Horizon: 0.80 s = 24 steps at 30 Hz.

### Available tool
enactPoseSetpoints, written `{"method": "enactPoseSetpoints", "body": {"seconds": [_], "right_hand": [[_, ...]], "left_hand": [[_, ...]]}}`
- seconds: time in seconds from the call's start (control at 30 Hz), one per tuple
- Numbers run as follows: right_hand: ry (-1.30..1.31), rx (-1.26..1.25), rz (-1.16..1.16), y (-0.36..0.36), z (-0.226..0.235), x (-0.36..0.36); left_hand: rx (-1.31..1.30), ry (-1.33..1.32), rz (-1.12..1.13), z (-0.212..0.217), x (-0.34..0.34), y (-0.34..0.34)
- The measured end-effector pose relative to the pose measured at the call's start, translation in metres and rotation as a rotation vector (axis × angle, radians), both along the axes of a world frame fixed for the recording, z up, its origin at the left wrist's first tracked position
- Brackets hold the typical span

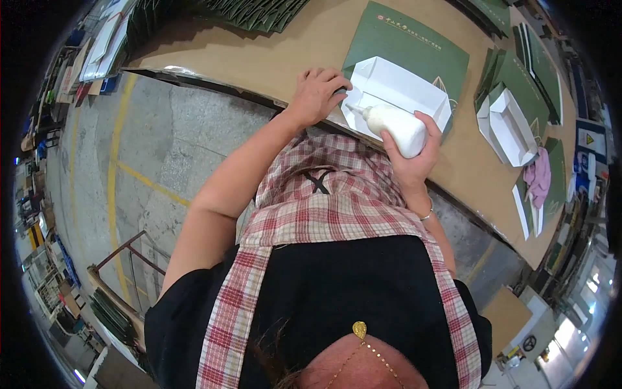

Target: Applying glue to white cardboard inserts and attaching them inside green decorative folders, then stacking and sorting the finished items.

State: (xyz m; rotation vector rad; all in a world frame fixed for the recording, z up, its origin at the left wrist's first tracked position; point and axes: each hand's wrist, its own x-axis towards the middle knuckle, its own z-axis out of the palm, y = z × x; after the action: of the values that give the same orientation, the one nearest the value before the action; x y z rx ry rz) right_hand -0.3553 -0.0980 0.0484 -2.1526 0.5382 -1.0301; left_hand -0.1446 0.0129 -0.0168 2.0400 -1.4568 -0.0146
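Note:
A green paper bag [405, 48] lies flat on the table in front of me, its white-lined bottom [398, 87] spread into a box shape towards me. My right hand [418, 152] grips a white squeeze bottle [400, 129], thumb on one side and fingers on the other. The bottle is tilted on its side, and its narrow nozzle points left, over the near flap of the bag's bottom. My left hand [317, 94] is closed at the left end of that bottom, thumb and fingertips pinching the bag's edge. Part of the near flap is hidden behind the bottle.
More green bags with white bottoms [508, 126] stand at the table's right, beside a pink cloth [538, 178]. A fanned stack of dark green bags [259, 10] lies at the far edge. The brown table [240, 55] ends just before me; a metal-framed cart [116, 266] stands lower left.

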Motion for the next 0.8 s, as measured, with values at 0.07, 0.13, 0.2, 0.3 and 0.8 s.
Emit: {"method": "enactPoseSetpoints", "body": {"seconds": [0.07, 0.13, 0.2, 0.3, 0.8], "right_hand": [[0.009, -0.017, 0.008, -0.001, 0.001, 0.002], [0.015, -0.048, 0.016, -0.002, 0.003, 0.004], [0.018, -0.043, 0.015, -0.002, 0.001, 0.006], [0.014, -0.036, 0.019, -0.003, -0.001, 0.008], [0.072, -0.027, 0.064, -0.002, 0.013, -0.002]], "left_hand": [[-0.01, 0.001, -0.002, 0.0, 0.0, 0.0], [-0.011, 0.002, -0.004, 0.0, 0.0, 0.0], [-0.012, 0.002, -0.005, -0.001, 0.0, 0.0], [-0.01, 0.002, 0.001, 0.0, 0.0, 0.0], [-0.028, 0.004, -0.002, -0.004, 0.001, 0.0]]}}
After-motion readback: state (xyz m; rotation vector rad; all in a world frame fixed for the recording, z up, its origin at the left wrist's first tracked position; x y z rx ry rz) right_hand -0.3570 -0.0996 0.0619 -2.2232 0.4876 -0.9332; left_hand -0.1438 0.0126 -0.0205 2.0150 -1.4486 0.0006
